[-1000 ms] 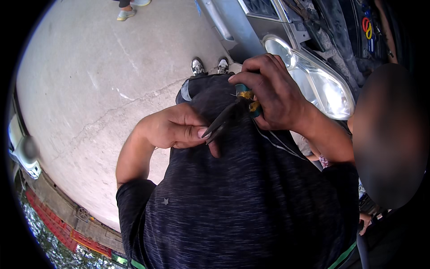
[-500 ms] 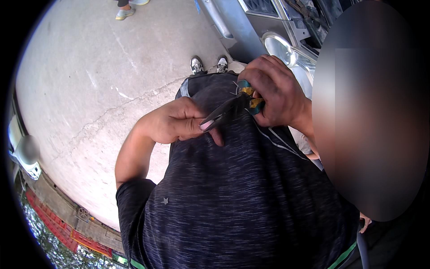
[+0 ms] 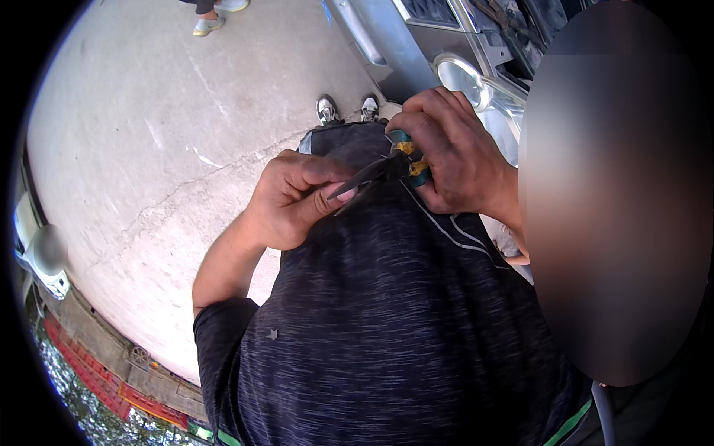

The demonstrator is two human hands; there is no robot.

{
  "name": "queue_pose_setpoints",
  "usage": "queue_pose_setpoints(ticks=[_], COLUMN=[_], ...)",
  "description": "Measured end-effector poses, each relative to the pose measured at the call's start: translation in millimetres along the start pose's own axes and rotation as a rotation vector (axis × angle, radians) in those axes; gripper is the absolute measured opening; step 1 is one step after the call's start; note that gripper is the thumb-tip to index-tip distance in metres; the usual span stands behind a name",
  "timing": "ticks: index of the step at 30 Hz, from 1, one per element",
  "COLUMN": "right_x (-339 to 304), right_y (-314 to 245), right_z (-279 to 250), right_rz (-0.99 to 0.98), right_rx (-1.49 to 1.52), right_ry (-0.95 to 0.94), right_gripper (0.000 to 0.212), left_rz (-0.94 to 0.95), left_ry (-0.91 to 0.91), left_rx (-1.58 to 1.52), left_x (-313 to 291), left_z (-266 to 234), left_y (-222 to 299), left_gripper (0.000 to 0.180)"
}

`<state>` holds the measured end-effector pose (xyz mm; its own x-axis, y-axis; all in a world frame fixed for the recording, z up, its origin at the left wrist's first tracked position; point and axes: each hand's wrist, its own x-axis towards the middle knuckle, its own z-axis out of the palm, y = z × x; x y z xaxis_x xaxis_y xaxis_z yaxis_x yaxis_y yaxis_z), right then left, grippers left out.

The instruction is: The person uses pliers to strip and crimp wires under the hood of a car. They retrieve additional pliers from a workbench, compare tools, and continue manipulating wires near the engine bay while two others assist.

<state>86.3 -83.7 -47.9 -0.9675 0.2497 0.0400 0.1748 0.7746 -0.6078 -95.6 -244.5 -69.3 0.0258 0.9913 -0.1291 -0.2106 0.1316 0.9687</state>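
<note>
My right hand [image 3: 450, 152] grips a pair of long-nose pliers [image 3: 372, 177] by their blue and yellow handles, in front of my dark shirt. The jaws point left toward my left hand [image 3: 294, 199]. My left hand is curled, its thumb and fingertips pinched together right at the jaw tips, on something too small to make out. A thin pale wire [image 3: 446, 227] runs down across my shirt from below the right hand.
A car's front with a round headlight [image 3: 465, 78] stands close at the upper right. Cracked concrete floor [image 3: 163, 149] spreads to the left. Another person's feet [image 3: 212, 21] show at the top. My shoes [image 3: 346, 108] are below the hands. A blurred patch covers the right.
Both hands stay together at the pliers. The view has shifted, so the blurred patch now covers more of the right side and the headlight.
</note>
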Motion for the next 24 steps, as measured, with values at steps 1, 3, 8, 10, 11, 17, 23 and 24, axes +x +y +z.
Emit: queue_pose_setpoints(ticks=[1, 3, 8, 10, 11, 17, 23, 24], right_x=[0.1, -1.2, -11.0, -13.3, -13.0, -14.0, -18.4, -19.4], right_y=[0.2, -0.8, -7.5, -3.4, -1.1, -4.4, -7.6, -7.2], right_z=[1.6, 2.8, 1.4, 9.0, 9.8, 3.3, 5.7, 6.4], right_rz=[-0.02, -0.009, 0.109, 0.107, 0.084, 0.153, 0.258, 0.261], right_rx=[0.013, 0.041, 0.103, 0.108, 0.086, 0.096, 0.145, 0.168], right_ry=[-0.002, -0.012, -0.052, -0.024, 0.008, -0.044, -0.164, -0.165], right_gripper=[0.051, 0.052, 0.055, 0.049, 0.044, 0.043, 0.053, 0.054], left_rz=[-0.029, -0.051, 0.047, 0.073, 0.095, 0.162, 0.208, 0.209], left_ry=[-0.022, -0.008, 0.076, 0.157, 0.23, 0.299, 0.323, 0.316], left_rx=[-0.064, -0.026, 0.148, 0.195, 0.243, 0.532, 0.626, 0.656], left_x=[0.0, 1.7, 2.3, 1.9, 3.5, 7.6, 13.6, 14.8], left_z=[-0.4, -1.3, -0.6, 8.5, 13.3, 16.1, 22.7, 23.5], left_y=[0.6, 1.6, -0.2, 0.0, 0.6, 4.1, 9.4, 10.3], left_gripper=[0.013, 0.012, 0.01, 0.012, 0.015, 0.007, 0.009, 0.01])
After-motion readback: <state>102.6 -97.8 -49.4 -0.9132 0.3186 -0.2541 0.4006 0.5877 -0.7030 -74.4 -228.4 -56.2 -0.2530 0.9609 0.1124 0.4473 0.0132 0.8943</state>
